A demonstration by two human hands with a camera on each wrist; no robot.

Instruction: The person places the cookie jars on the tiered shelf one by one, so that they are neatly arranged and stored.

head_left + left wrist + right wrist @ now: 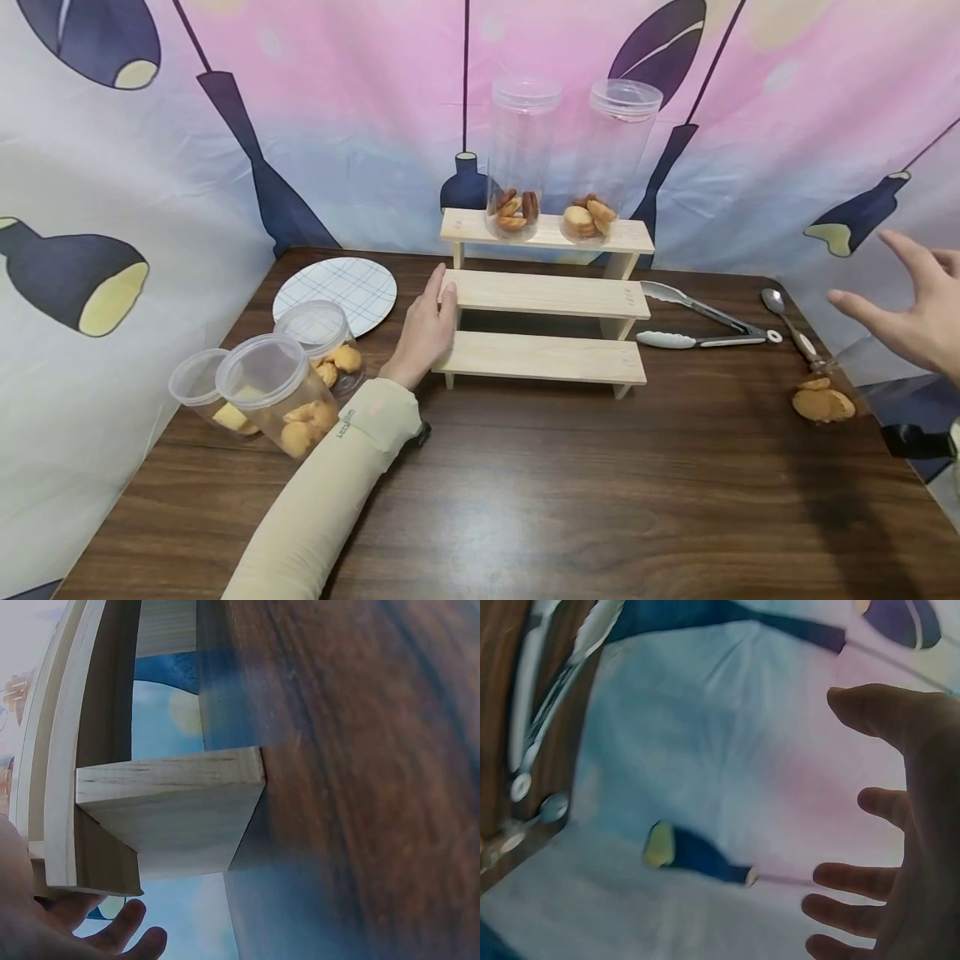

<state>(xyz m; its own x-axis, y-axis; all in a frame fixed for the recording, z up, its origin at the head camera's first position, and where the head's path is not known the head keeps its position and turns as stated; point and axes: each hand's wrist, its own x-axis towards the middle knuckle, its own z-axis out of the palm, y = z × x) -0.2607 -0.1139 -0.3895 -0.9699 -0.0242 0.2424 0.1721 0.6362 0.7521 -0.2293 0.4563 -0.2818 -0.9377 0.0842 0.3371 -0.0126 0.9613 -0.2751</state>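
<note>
A three-step wooden stand [538, 354] is on the table, with my left hand [426, 332] at its left end. In the left wrist view the fingers [127, 922] lie against the end of a plank, fairly straight. Two tall clear jars, one with brown and golden cookies [517, 150] and one with paler cookies [615, 150], stand on the top step. My right hand [926, 304] is raised at the right edge, thumb and fingers spread, nothing between them. Below it is another clear jar holding round cookies [822, 402]; its upper part is partly hidden.
Three lidded cookie jars [281, 392] cluster at the left, by a white checked plate [352, 287]. Tongs [712, 325] lie right of the stand, a spoon [787, 317] farther right. A patterned cloth [360, 125] hangs behind the table.
</note>
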